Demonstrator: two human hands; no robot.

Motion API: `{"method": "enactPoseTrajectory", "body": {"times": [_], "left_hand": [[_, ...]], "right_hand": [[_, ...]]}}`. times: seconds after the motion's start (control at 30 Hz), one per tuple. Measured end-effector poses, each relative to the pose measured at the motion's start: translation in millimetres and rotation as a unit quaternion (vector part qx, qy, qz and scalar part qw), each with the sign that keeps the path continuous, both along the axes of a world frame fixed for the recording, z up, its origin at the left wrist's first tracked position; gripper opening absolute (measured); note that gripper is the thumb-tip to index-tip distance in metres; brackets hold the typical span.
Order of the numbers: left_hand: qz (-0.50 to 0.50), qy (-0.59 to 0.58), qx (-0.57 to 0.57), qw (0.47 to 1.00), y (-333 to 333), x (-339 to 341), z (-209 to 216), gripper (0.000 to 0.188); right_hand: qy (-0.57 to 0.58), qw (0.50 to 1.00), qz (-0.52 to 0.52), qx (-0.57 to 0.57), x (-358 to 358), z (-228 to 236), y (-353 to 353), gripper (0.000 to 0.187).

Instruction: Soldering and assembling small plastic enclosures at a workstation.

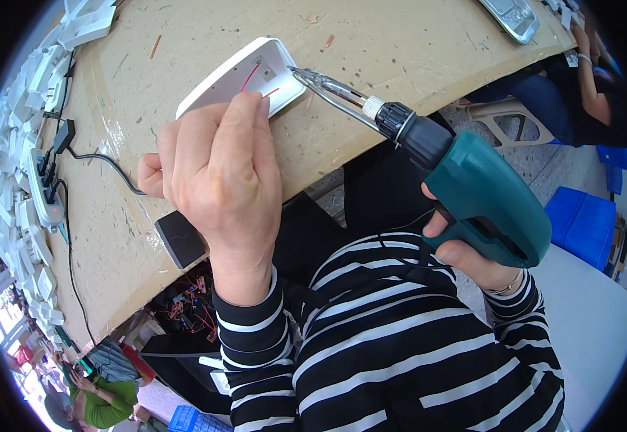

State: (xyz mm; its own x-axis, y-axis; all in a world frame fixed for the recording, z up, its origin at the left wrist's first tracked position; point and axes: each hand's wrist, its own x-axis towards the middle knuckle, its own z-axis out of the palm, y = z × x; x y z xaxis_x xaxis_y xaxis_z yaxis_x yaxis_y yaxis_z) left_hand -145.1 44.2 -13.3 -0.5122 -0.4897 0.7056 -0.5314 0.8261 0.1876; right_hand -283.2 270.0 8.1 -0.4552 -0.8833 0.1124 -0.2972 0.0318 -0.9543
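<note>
A white plastic housing lies on the worktable, with its hollow side up and a small metal plate inside. My left hand is over its near end, thumb and fingers pinched together on a thin red wire. Another length of red wire runs up from beside my fingertips toward the metal plate. In my right hand is a green soldering gun, wrapped by the handle. Its long metal tip points left and reaches the housing's right edge; whether it touches cannot be made out.
White plastic parts are heaped along the table's left side. A power strip with black cables lies beside them. A black box sits at the near table edge, above a bin of wired parts. Other people are at the far right and lower left.
</note>
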Motion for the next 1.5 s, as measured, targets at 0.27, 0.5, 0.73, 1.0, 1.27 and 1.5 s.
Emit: {"method": "enactPoseTrajectory", "body": {"times": [0.27,0.5,0.73,1.0,1.27,1.5], "left_hand": [[0.046,-0.012,-0.035,0.998,-4,-8,8,0.008],[-0.013,0.051,0.022,0.998,-14,-13,0,0.008],[0.000,0.029,0.054,0.998,-14,-16,-1,0.005],[0.014,0.024,0.048,0.998,-12,-20,-3,0.004],[0.019,-0.001,0.077,0.997,-12,-19,2,0.005],[0.019,-0.004,0.075,0.997,-9,-19,6,0.008]], "right_hand": [[0.002,1.000,0.004,0.013,4,-4,-6,0.063],[-0.045,0.999,-0.015,0.000,8,-5,-11,0.063],[-0.023,0.999,-0.007,0.021,6,-4,-12,0.061],[-0.004,0.999,-0.021,0.027,9,-6,-12,0.060],[-0.038,0.998,-0.031,0.032,11,3,-19,0.053],[-0.024,0.999,-0.033,0.031,8,5,-26,0.045]]}}
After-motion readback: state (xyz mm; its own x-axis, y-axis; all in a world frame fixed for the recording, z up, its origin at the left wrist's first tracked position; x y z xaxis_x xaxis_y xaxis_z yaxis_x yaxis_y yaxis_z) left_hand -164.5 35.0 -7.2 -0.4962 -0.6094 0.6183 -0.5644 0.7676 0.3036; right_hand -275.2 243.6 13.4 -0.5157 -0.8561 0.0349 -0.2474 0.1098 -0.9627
